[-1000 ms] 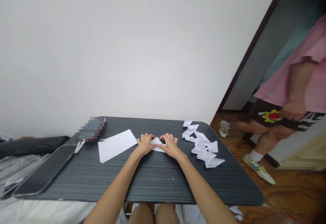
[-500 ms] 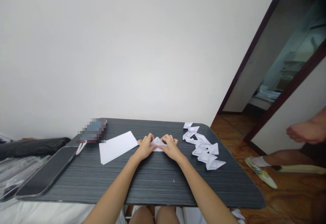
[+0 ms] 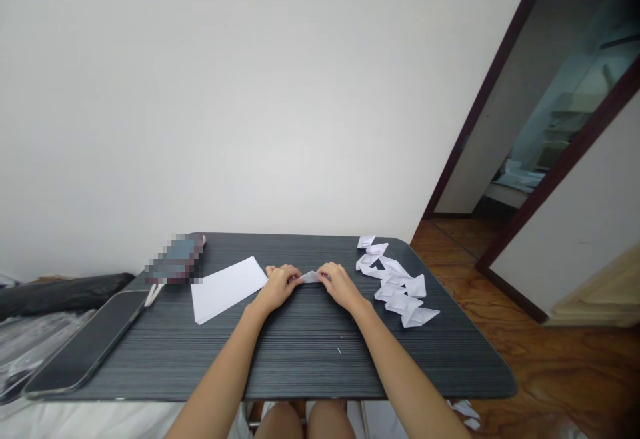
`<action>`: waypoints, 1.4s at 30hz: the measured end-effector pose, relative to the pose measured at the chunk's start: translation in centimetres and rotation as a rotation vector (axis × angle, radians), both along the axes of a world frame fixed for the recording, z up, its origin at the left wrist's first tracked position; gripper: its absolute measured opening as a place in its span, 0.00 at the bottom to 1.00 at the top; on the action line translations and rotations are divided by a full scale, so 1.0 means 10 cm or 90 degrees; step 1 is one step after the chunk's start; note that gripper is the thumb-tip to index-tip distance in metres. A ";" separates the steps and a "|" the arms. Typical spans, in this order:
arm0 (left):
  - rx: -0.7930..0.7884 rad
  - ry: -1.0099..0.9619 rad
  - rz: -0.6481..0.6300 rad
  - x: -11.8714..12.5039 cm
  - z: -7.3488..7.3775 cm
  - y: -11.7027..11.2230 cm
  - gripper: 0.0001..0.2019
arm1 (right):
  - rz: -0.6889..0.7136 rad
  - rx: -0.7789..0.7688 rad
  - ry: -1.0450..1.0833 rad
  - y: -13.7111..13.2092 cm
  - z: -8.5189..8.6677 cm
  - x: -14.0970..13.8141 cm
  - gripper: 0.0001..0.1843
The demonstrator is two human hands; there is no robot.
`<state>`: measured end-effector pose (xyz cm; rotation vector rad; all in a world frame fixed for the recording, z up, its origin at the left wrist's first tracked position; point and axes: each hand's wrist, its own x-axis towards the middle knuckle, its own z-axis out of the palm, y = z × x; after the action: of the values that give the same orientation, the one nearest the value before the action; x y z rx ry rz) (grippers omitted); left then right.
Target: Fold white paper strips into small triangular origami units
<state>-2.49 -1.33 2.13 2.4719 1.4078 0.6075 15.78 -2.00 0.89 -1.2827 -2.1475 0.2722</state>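
A small folded piece of white paper (image 3: pixel 311 277) is pinched between both my hands just above the dark table (image 3: pixel 280 352). My left hand (image 3: pixel 278 286) grips its left end with curled fingers. My right hand (image 3: pixel 340 284) grips the right end the same way. Only a narrow strip of the paper shows between my fingers. A stack of flat white sheets (image 3: pixel 226 287) lies just left of my left hand. Several finished folded paper pieces (image 3: pixel 395 284) lie in a row to the right of my right hand.
A black phone (image 3: pixel 85 346) lies at the table's left edge, with a blurred-out item (image 3: pixel 175 259) behind it. A dark bundle (image 3: pixel 60 290) rests off the table at left. An open doorway (image 3: pixel 540 152) and wooden floor (image 3: pixel 545 366) are on the right.
The paper went from a triangle lying on the table to a narrow strip pinched between my fingers. The person passing on the right has left the view.
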 end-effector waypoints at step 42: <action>0.109 0.037 -0.069 0.13 -0.18 -0.01 0.14 | -0.268 -0.019 -0.125 0.09 -0.13 -0.13 0.07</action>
<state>-1.22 -1.42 0.32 2.6986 1.2813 0.6627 14.50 -1.14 -0.36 -1.8002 -1.9687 0.0024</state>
